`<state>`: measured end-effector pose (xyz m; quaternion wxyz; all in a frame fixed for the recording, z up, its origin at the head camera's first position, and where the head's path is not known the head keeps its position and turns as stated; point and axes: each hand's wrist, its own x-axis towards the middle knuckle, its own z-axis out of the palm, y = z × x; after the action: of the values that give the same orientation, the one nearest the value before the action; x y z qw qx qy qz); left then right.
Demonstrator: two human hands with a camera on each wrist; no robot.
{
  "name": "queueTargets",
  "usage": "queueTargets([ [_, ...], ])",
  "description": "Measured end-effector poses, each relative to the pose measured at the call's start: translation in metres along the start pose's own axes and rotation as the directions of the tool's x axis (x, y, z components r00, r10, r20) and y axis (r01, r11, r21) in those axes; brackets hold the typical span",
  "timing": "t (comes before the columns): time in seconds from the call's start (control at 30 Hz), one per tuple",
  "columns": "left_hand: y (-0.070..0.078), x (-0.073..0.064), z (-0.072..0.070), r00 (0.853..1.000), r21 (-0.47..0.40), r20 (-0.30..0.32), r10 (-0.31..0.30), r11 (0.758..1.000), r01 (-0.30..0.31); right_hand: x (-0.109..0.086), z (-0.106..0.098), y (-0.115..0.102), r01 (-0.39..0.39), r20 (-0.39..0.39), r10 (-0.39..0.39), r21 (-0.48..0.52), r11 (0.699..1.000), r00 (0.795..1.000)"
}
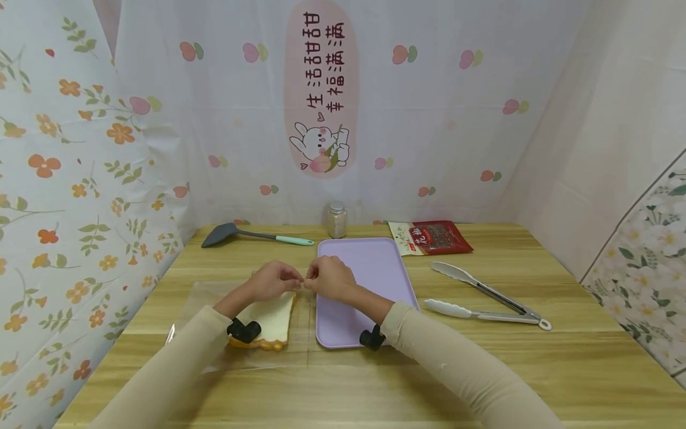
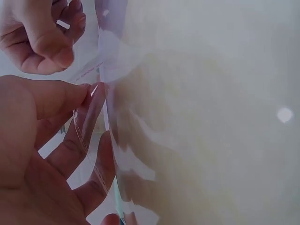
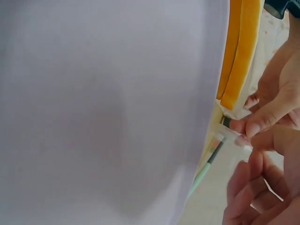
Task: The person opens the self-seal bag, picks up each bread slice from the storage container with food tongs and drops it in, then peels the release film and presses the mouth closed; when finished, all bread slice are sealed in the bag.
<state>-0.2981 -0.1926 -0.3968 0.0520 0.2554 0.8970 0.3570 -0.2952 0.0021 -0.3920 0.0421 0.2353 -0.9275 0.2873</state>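
Hands meet at the middle of the wooden worktop (image 1: pixel 482 369), fingertip to fingertip. The left hand (image 1: pixel 274 279) pinches the edge of a clear plastic bag (image 1: pixel 193 304) between thumb and curled fingers; the left wrist view shows the film's edge clamped under the thumb. The right hand (image 1: pixel 328 276) pinches the same edge from the other side, its fingers curled round a small tab of film, seen close in the right wrist view. The bag lies flat on the worktop in front of the person, left of centre, and holds 1 slice of toast (image 1: pixel 270 319) with a pale face and an orange-brown crust; the left forearm crosses over it.

Just right of the bag sits a lilac tray (image 1: pixel 370 262), its left rim under the right wrist. A pair of metal tongs (image 1: pixel 482 295) with white tips lies to the right of the tray, apart from it. At the back edge are a grey spatula (image 1: pixel 252 236) with a mint handle, a small glass shaker (image 1: pixel 337 220), and a red packet (image 1: pixel 431 236), which is near the tray's far right corner.
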Motion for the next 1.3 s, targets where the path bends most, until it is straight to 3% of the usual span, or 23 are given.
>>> queueTargets([
  [0.3,-0.0030,0.0006,0.0036,1.000,-0.037,-0.016,-0.003,0.999,0.002,0.0027,0.0057,-0.0004,0.016,0.045,-0.014,-0.038,0.999,0.999],
  [0.57,0.0006,0.0002,0.0040,0.999,-0.073,-0.011,0.038,0.997,-0.038,0.0022,0.0039,-0.0021,0.029,0.077,-0.030,0.011,1.000,0.997],
  [0.7,0.0035,0.0001,0.0043,1.000,-0.079,-0.011,0.027,0.997,-0.027,0.0029,0.0017,-0.0023,0.029,0.090,-0.032,0.035,0.999,0.995],
  [1.03,0.0041,0.0010,0.0068,0.999,-0.022,-0.028,0.030,0.999,-0.030,0.0083,0.0022,-0.0031,0.007,0.131,-0.003,-0.031,0.999,0.991],
  [1.3,0.0068,-0.0005,0.0077,0.999,0.027,-0.049,-0.008,1.000,0.009,0.0091,0.0049,-0.0089,-0.014,0.092,0.021,-0.073,0.997,0.996],
])
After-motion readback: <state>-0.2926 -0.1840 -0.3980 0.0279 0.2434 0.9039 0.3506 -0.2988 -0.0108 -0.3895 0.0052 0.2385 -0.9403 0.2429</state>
